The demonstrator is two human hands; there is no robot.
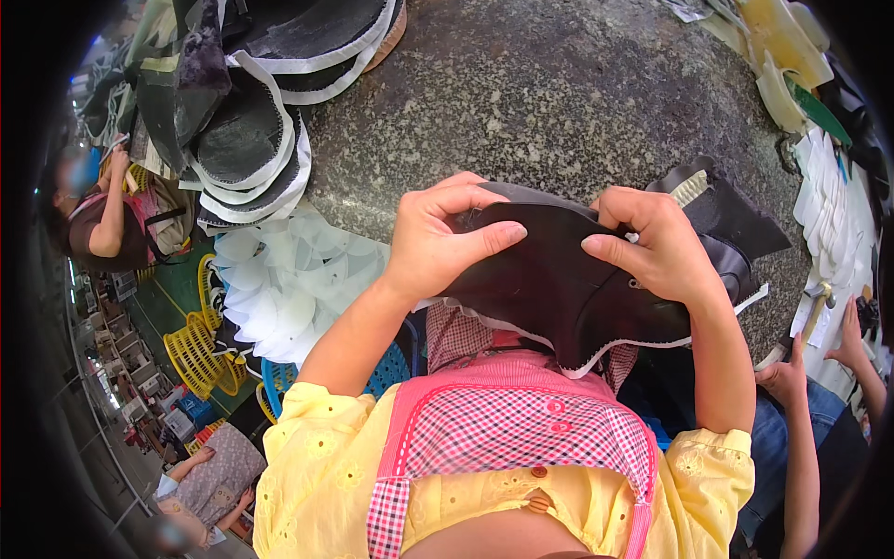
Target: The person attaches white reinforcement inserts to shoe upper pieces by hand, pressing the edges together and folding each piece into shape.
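Both my hands hold a black leather boot upper (559,279) in front of my apron, at the near edge of the stone work surface. My left hand (447,233) pinches its top edge, thumb lying over the front and fingers behind. A short way to the right, my right hand (656,244) is closed on the same edge with the thumb pressed on it. White trim runs along the upper's lower edge, which hangs toward my lap. At right, beyond my right wrist, a black part with a pale fuzzy patch (691,190) rests on the stone.
Black uppers with white edges (242,130) are piled at the far left of the stone surface (521,93). Nearer lie translucent white pieces (298,275). White pieces (819,200) also lie at right, beside a co-worker's hand with a hammer (819,296). Yellow baskets (196,354) stand at left.
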